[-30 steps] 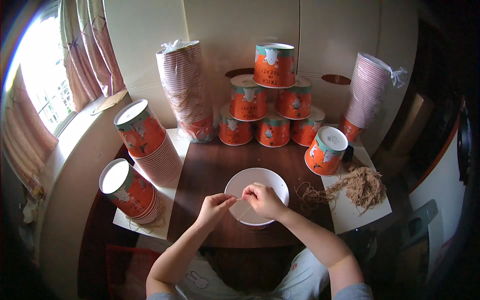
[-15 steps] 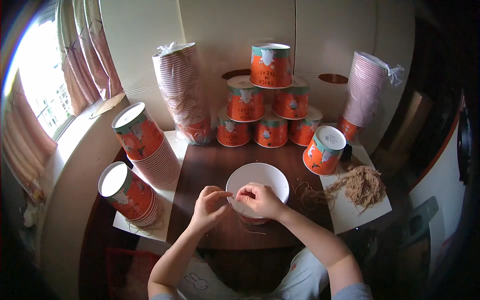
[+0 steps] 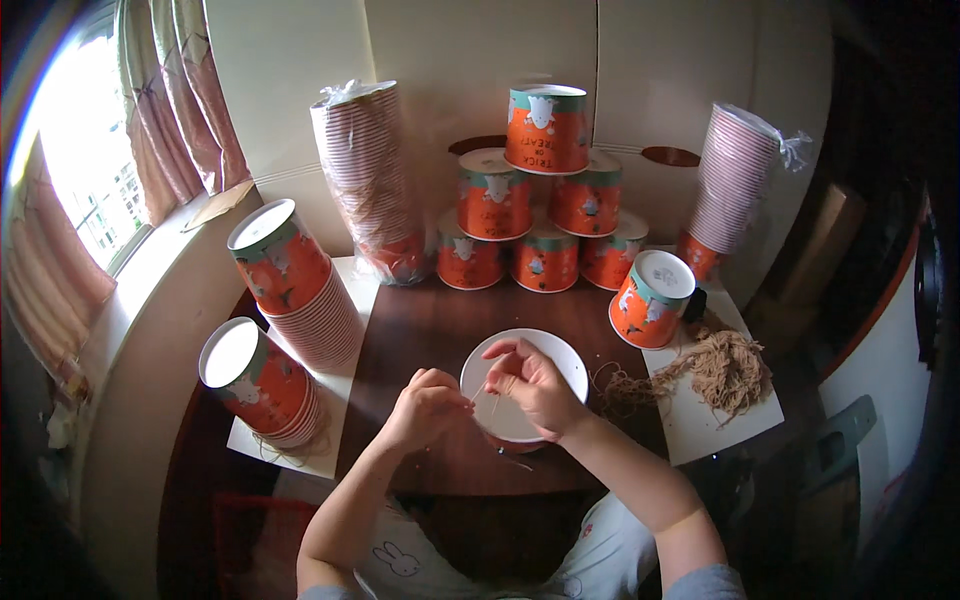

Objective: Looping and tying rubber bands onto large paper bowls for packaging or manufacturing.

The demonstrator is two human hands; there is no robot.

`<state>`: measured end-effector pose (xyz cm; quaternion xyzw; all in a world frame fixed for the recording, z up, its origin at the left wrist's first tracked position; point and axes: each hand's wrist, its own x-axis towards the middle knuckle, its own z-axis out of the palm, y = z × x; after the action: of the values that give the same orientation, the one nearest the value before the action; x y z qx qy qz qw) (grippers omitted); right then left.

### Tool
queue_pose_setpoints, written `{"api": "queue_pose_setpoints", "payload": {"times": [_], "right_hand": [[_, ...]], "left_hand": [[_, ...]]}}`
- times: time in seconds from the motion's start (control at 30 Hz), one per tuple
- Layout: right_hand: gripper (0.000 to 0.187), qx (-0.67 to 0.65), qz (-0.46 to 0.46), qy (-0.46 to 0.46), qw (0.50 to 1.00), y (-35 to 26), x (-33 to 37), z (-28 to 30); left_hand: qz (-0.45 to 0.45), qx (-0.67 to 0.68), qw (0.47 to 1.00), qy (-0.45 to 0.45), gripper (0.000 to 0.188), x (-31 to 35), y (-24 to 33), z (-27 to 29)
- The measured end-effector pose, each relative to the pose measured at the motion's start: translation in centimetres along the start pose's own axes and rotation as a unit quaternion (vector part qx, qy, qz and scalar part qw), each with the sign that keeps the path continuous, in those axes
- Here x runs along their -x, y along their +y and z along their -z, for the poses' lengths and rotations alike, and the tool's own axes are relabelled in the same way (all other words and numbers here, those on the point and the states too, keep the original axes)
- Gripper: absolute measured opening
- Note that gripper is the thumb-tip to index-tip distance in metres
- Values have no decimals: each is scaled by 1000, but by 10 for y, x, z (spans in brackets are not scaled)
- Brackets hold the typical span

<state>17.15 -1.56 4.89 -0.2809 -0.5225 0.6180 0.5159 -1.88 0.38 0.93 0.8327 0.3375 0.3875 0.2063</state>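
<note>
A paper bucket (image 3: 563, 353) with a white inside stands upright at the front of the table, under my hands. A thin piece of twine (image 3: 481, 392) runs between my hands over its left rim. My left hand (image 3: 430, 408) is closed in a pinch on one end of the twine. My right hand (image 3: 538, 390) is above the bucket's opening, thumb and fingertips on the twine, with its forefinger raised in a curve. A short twine strand hangs below the right fingertips. Part of the bucket is hidden by the right hand.
An upside-down orange bucket (image 3: 645, 320) stands at the right by a tangled heap of brown twine (image 3: 730, 370). Upturned buckets form a pyramid (image 3: 545, 135) at the back. Nested stacks (image 3: 310, 320) stand left, wrapped stacks (image 3: 365, 170) behind.
My right hand has lifted its forefinger and shifted slightly right. My left fingers have closed together, and the twine now shows stretched between the hands. The bucket sits slightly further right in view.
</note>
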Motion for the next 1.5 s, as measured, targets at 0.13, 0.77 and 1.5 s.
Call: {"api": "queue_pose_setpoints", "payload": {"times": [0.13,0.77,1.5], "right_hand": [[17,-69,18,-31,997,-16,3,9],[15,-208,190,108,953,-111,41,72],[18,-303,35,70,950,-52,26,5]], "left_hand": [[-22,12,999,-40,11,4,-15,-3],[-91,-245,965,-27,34,14,43,-29],[169,278,945,-39,15,10,78,-39]]}}
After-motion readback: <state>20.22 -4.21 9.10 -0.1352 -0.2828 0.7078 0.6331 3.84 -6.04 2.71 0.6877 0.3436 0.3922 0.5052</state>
